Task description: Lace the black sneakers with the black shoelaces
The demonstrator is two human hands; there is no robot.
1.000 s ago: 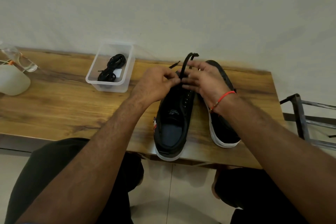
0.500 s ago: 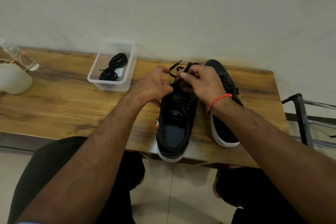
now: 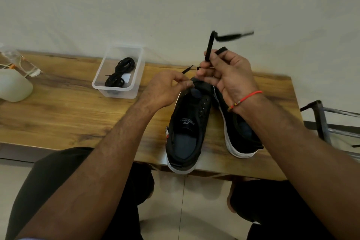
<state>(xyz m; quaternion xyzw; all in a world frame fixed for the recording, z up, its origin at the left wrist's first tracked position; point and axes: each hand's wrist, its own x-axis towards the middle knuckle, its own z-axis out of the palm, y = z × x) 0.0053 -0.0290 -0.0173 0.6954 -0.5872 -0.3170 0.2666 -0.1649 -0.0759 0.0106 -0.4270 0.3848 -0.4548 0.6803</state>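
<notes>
A black shoelace (image 3: 208,48) was held raised above a wooden table (image 3: 58,115), pinched between the thumb and curled fingers of the right hand (image 3: 228,76), with its free end bent over and blurred against the pale wall (image 3: 175,2). A second tip of the lace was seen poking out just beyond the left hand (image 3: 165,89), whose thumb and forefinger were closed on the front of the near black sneaker (image 3: 187,132), at the tongue; whether lace was also caught in that pinch could not be told. The sneaker was set with its white-soled heel over the table's near edge, its eyelets showing bare. The second black sneaker (image 3: 237,132) was placed just beside it on the right, partly hidden under the right wrist, where a red thread bracelet (image 3: 251,96) was worn. Further left on the table, a clear plastic container (image 3: 116,91) was seen holding another coiled black shoelace (image 3: 120,72). A white rounded object (image 3: 13,87) and some clear plastic were noted at the table's far left, and a dark metal rack (image 3: 323,121) at the right edge.
</notes>
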